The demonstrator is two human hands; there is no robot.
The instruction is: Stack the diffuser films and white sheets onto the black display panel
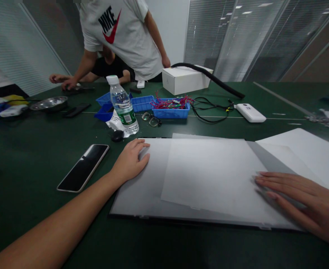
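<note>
A flat display panel (pixel 142 194) lies on the green table, with a translucent white sheet (pixel 209 175) spread over it. My left hand (pixel 130 160) rests at the panel's upper left corner, fingers loosely curled on its surface and holding nothing. My right hand (pixel 301 201) lies flat on the sheet's right edge, fingers stretched out and pressed down. More white sheets (pixel 307 149) fan out to the right under that hand.
A black phone (pixel 83 167) lies left of the panel. Behind are a water bottle (pixel 123 106), glasses (pixel 151 119), blue trays (pixel 171 108) with wires, a white box (pixel 185 79), a black hose (pixel 214 80) and a white remote (pixel 250 113). A person in a white T-shirt (pixel 119 33) leans on the far edge.
</note>
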